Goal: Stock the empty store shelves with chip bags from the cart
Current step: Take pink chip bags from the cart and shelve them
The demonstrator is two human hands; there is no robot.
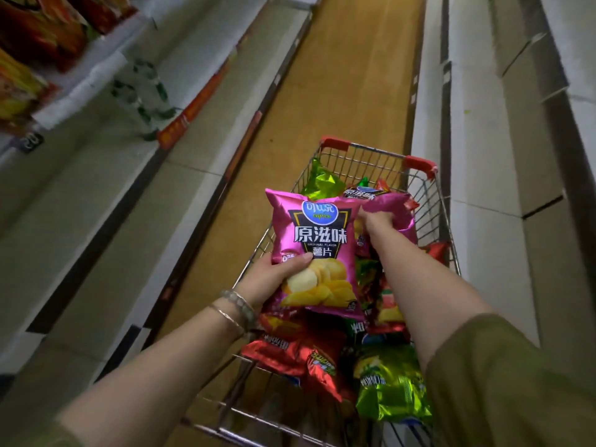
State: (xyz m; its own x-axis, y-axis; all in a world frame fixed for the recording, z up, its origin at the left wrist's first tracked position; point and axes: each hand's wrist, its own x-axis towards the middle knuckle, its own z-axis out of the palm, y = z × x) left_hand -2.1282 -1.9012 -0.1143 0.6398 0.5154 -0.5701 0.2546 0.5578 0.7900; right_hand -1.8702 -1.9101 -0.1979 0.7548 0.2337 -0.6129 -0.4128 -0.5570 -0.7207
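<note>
A wire shopping cart (429, 201) with red corner guards stands in the aisle, piled with several red, green and pink chip bags. My left hand (274, 279) grips a pink chip bag (317, 240) by its lower left corner and holds it up above the cart's left side. My right hand (379, 221) reaches deeper into the cart, its fingers closed on a second pink chip bag (398, 209) that lies among the others. Green chip bags (390, 385) and red chip bags (290, 353) fill the near end.
Bare grey shelves (106, 201) run along the left, with stocked snack bags (35, 33) on the upper left tiers. More bare shelves (490, 156) line the right. The brown aisle floor (351, 69) stretches ahead beyond the cart.
</note>
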